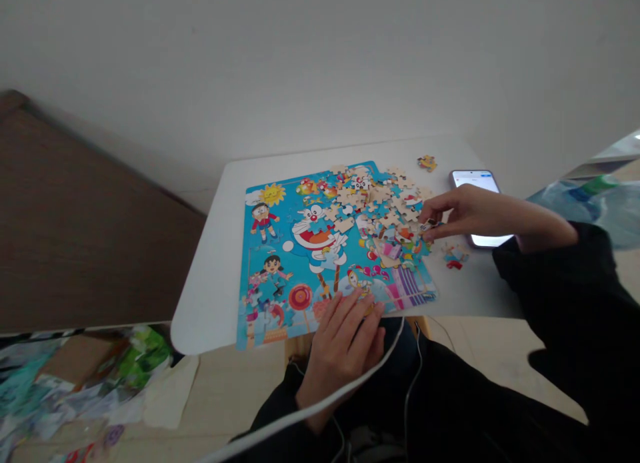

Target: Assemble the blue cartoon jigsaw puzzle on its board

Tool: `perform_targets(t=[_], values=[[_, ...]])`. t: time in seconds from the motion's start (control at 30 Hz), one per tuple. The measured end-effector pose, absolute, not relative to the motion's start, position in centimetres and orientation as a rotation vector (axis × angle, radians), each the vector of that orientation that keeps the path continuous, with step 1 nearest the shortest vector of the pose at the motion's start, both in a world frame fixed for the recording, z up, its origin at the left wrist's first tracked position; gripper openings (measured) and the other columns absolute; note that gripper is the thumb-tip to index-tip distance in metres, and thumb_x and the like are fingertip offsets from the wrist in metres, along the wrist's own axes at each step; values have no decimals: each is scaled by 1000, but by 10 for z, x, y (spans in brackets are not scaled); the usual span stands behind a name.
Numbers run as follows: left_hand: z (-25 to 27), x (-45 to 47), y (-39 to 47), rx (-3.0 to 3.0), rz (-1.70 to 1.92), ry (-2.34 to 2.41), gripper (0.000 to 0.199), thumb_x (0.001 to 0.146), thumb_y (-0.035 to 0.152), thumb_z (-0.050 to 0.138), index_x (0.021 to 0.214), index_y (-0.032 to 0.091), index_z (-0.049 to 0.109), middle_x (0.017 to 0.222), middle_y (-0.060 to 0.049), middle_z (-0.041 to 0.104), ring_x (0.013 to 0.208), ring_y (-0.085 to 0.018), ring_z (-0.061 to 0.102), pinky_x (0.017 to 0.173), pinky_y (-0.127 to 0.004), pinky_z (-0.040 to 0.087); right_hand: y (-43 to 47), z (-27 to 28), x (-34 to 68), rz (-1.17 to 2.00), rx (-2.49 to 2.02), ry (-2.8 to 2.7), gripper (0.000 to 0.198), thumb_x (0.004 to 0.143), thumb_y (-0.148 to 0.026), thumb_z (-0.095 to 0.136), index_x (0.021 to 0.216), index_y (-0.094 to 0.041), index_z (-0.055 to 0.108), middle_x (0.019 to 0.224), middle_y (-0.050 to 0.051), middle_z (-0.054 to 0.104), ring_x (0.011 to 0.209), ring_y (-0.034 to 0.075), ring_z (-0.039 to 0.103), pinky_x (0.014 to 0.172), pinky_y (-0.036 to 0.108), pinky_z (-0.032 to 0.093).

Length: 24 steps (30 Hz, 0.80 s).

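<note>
A blue cartoon jigsaw board point(280, 276) lies on the white table, its lower edge reaching the table's front. My left hand point(345, 333) rests with fingers stretched out on the board's lower edge. Loose jigsaw pieces point(385, 203) are heaped over the board's upper right part, many with the plain wooden side up. At the right side of this heap, my right hand point(457, 213) pinches a small puzzle piece point(427, 226) between thumb and fingers. A few more pieces point(454, 256) lie on the table just below that hand.
A lit phone point(475, 179) lies under my right wrist. One small cluster of pieces point(427, 162) sits near the back of the white table point(210, 269). A white cable point(320, 406) crosses in front of me. Plastic bags point(150, 353) lie on the floor at left; a clear bottle point(600, 209) stands right.
</note>
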<state>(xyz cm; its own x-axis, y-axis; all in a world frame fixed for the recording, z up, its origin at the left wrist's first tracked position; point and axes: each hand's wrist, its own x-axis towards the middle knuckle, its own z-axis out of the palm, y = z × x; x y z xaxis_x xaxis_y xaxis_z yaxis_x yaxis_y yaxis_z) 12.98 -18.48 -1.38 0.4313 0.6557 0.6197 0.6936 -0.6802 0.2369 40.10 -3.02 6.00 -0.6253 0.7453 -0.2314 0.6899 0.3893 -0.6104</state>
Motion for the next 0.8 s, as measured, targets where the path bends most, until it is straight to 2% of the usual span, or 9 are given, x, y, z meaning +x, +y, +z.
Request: perform_targets(t=[0.1, 0.2, 0.37, 0.47, 0.57, 0.67, 0.8], values=[[-6, 132, -184, -2595, -1284, -1347, 23, 88, 19, 55, 108, 11, 63, 103, -10, 72, 101, -18, 66, 90, -30, 54, -46, 64, 384, 1150, -1223, -2451, 33, 77, -52, 65, 87, -20, 66, 79, 1, 68, 65, 14, 61, 57, 27, 47], [2, 138, -181, -2613, -1418, -1500, 26, 92, 29, 52, 109, 12, 63, 100, -10, 72, 94, -17, 67, 84, -28, 56, -67, 69, 359, 1188, -1053, -2454, 27, 78, -48, 65, 82, -21, 67, 75, 0, 68, 62, 11, 61, 55, 24, 48], [7, 144, -176, -2623, -1524, -1622, 20, 93, 28, 51, 82, 17, 65, 74, -3, 71, 68, -13, 66, 62, -24, 55, -85, 70, 335, 1242, -864, -2429, 22, 78, -43, 68, 77, -21, 68, 67, -1, 67, 58, 10, 61, 55, 21, 48], [7, 145, -176, -2594, -1531, -1675, 24, 94, 31, 51, 77, 18, 63, 68, -1, 68, 61, -11, 63, 55, -22, 52, -87, 65, 332, 1337, -895, -2353, 23, 76, -43, 69, 76, -20, 68, 66, -1, 67, 57, 11, 62, 52, 21, 48], [7, 145, -177, -2609, -1481, -1677, 27, 94, 34, 49, 78, 17, 63, 68, -1, 67, 62, -12, 63, 56, -23, 52, -89, 61, 329, 1414, -941, -2294, 25, 74, -44, 70, 74, -19, 67, 64, -1, 66, 57, 11, 61, 50, 20, 48], [5, 143, -177, -2644, -1447, -1625, 25, 96, 30, 47, 82, 17, 63, 72, -2, 68, 67, -12, 64, 59, -23, 54, -88, 62, 327, 1433, -940, -2253, 26, 73, -45, 71, 74, -20, 67, 66, -1, 67, 60, 11, 62, 54, 22, 50], [2, 138, -176, -2646, -1407, -1549, 20, 95, 24, 47, 97, 17, 65, 87, -4, 72, 80, -13, 67, 72, -26, 57, -71, 66, 345, 1268, -1094, -2185, 26, 73, -47, 70, 80, -22, 70, 77, 2, 70, 71, 16, 64, 61, 27, 52]])
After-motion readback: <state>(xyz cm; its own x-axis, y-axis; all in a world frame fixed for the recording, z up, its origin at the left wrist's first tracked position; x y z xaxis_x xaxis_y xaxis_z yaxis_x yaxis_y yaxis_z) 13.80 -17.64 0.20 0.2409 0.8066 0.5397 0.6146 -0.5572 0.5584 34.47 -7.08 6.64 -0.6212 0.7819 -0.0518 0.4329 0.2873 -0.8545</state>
